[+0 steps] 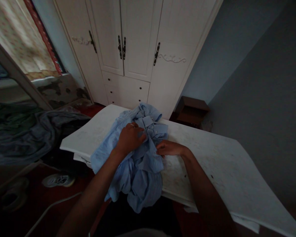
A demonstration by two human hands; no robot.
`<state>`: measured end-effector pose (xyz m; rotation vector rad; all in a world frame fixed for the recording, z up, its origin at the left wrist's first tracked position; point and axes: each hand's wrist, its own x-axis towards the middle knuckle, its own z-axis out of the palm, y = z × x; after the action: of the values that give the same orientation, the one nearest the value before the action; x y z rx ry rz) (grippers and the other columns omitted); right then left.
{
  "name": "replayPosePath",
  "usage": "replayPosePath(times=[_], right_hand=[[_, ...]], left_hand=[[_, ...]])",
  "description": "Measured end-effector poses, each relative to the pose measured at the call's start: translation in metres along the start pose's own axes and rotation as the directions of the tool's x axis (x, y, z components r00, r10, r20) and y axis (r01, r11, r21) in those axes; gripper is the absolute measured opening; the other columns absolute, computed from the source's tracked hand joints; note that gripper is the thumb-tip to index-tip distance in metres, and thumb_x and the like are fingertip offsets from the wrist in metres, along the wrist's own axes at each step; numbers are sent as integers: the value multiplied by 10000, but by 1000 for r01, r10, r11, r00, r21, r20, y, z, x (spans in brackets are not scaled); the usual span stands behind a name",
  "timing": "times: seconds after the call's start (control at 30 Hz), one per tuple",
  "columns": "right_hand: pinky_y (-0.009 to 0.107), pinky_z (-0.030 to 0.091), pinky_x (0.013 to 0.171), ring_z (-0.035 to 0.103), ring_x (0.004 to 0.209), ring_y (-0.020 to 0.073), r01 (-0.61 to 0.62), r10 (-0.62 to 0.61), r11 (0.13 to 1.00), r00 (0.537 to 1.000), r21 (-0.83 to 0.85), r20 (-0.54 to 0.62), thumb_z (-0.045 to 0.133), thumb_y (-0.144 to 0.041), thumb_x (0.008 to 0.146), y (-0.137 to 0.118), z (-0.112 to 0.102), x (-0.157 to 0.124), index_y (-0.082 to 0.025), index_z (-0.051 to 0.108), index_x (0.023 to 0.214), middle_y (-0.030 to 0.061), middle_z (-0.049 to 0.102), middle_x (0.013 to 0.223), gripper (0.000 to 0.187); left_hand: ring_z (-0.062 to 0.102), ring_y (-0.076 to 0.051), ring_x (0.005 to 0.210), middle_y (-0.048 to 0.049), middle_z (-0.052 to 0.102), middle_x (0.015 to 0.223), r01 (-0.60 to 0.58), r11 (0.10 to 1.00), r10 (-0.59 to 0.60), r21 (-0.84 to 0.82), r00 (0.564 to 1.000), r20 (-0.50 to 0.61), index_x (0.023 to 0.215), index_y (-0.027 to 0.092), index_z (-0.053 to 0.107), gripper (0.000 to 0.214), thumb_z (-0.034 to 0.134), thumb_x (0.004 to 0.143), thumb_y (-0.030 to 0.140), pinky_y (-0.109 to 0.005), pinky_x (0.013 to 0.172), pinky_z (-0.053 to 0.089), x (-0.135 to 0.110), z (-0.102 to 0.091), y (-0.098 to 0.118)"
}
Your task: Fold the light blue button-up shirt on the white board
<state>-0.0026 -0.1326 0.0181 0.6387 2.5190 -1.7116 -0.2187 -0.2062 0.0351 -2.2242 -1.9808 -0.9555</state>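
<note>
A light blue button-up shirt lies crumpled on a white table, its lower part hanging over the near edge. Its collar and small buttons face up near the far side. My left hand, with a ring on one finger, rests on the shirt's middle, its fingers curled round a fold of the cloth. To the right, my right hand pinches the edge of the shirt's button front. The fingertips of both hands are partly hidden in the fabric.
A white wardrobe with dark handles stands behind the table. A brown wooden cabinet is at its right. Heaped clothes lie at the left, above a shoe and a pale cable on the red floor.
</note>
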Motion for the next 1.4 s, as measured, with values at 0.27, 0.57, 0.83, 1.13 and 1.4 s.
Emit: replayPosePath(times=[0.27,0.57,0.83,1.13,1.4], right_hand=[[217,309,476,436,490,87,-16,5,999,941,-29,-338,600,-478,807,-4,2,5,-179,510,603,-56,467,524,373],[254,387,655,559,697,136,-173,-121,938,650,-301,-750,625,-354,844,-10,28,49,-178,600,874,9,625,765,180],[272,367,666,566,675,156,-228,-130,905,656,-360,-743,524,-245,884,-8,24,46,-176,631,784,27,637,720,162],[238,379,623,528,653,134,10,-116,990,603,-138,-789,496,-337,813,3,19,51,-171,613,719,-6,575,675,224],[229,347,549,463,563,112,25,-86,996,628,-91,-773,491,-346,799,2,21,52,-182,541,672,-35,488,590,213]], left_hand=[[615,-197,688,-49,649,722,-41,991,0,127,952,305,689,207,652,163,587,794,313,-259,569,382,22,20,-6],[647,-213,788,-54,699,854,2,1000,-5,17,984,178,860,207,671,123,565,804,231,-281,670,426,11,44,-11],[651,-187,832,-36,708,878,-8,940,35,-341,997,73,846,204,681,150,536,860,237,-290,776,469,9,53,-26],[638,-191,785,-60,695,855,28,943,-16,-333,999,40,895,167,679,238,522,882,345,-289,708,466,6,47,-19],[645,-170,764,-43,708,813,-37,922,40,-385,999,2,855,175,704,209,557,868,324,-276,725,467,5,47,-23]])
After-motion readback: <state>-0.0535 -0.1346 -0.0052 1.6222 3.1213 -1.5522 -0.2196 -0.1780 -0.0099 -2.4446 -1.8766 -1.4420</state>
